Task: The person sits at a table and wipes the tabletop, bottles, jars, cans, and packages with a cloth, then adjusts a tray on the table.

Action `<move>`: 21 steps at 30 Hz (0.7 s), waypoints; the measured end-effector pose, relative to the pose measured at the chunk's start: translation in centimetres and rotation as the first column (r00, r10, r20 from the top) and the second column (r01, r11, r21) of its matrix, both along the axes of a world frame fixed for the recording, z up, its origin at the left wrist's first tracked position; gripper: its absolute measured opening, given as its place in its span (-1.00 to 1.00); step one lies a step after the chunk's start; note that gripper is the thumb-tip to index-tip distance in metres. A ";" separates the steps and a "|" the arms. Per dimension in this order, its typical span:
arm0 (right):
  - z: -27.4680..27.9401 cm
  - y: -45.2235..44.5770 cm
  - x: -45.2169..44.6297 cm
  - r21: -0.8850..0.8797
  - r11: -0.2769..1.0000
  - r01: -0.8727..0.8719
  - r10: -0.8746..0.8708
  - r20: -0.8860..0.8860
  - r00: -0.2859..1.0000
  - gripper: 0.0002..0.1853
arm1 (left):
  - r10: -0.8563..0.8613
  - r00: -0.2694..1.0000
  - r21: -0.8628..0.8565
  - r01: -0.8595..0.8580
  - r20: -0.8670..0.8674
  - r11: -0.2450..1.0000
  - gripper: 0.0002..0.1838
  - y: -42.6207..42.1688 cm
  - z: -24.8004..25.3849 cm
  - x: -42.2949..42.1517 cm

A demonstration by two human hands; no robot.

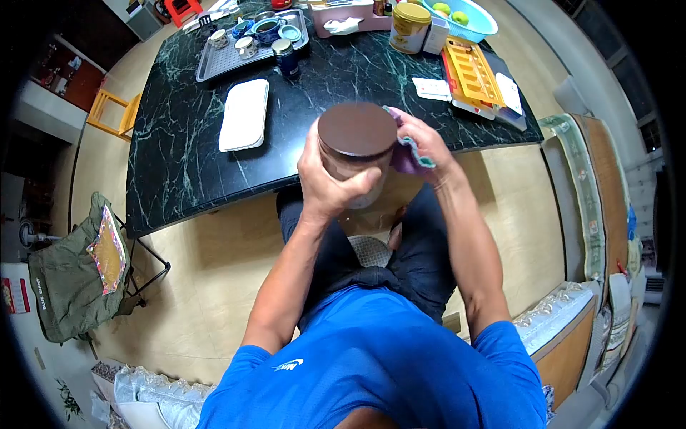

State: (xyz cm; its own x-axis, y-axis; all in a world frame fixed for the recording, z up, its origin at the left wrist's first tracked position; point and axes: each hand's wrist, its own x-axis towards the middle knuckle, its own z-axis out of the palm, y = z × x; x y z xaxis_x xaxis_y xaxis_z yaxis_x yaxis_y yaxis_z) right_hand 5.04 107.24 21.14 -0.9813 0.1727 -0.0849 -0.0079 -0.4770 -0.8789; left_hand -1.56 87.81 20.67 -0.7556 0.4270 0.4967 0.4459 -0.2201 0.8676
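A clear jar with a flat brown lid (357, 129) is held up in front of me, just off the table's near edge. My left hand (330, 175) is wrapped round the jar's left side, with the thumb across its front. On the other side, my right hand (423, 139) grips a purple cloth with a green edge (411, 159) and presses it to the jar. The jar's lower part shows below my left thumb; what is inside is hard to make out.
The dark marble table (179, 157) carries a white lidded box (244, 114), a grey tray (214, 63) with teaware, a dark blue jar (285, 58), a gold tin (410, 28), an orange pill organizer (473, 75) and a blue fruit basket (479, 25). A green folding chair (71, 279) stands left.
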 end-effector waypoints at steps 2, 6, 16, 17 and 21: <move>0.0 -2.4 -0.1 0.114 0.978 0.173 -0.157 -0.134 0.978 -0.48 | 0.078 0.997 -0.007 -0.078 0.001 0.997 -0.01 0.6 -0.1 -0.6; 0.4 -7.2 0.3 0.343 0.855 0.389 -0.265 -0.356 0.896 -0.41 | 0.013 0.973 0.097 -0.037 0.230 0.995 -0.09 1.1 -0.5 -0.8; 5.1 -4.9 -0.1 0.857 0.056 0.513 0.232 -0.511 0.828 -0.74 | -0.499 0.637 0.187 0.493 0.587 0.850 -0.39 0.0 -1.8 -1.2; 5.7 -4.9 -0.1 0.900 0.062 0.431 0.250 -0.432 0.866 -0.72 | -0.489 0.649 0.086 0.549 0.582 0.832 -0.47 -0.4 -1.4 -1.4; 6.7 -4.3 -0.3 0.990 0.094 0.106 0.287 -0.129 0.949 -0.63 | -0.435 0.776 -0.038 0.505 0.456 0.862 -0.40 -0.2 -1.5 -1.0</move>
